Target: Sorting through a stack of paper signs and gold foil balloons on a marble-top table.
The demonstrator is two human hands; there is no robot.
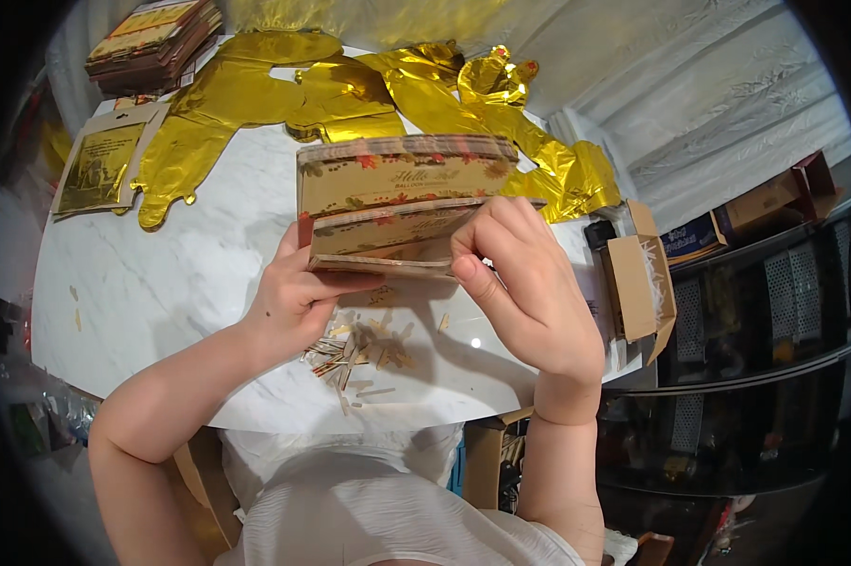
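Observation:
A thick stack of printed kraft-brown cards (402, 181) with leaf and flower borders is held up above the white marbled table (199, 250). Its layers are parted into several bundles, one in front of another. My left hand (293, 297) grips the stack at its lower left, fingers reaching underneath. At the right edge, my right hand (524, 283) is closed with thumb and forefinger against the front bundle. Below the cards, a loose pile of small cut card scraps (359, 349) lies on the table.
Flat gold foil balloons (350, 99) spread across the table's far side. A packaged gold balloon (109, 160) lies at the left, near another stack of cards (152, 42). An open cardboard box (637, 283) with white strips inside stands at the right edge, beside dark shelving (746, 321).

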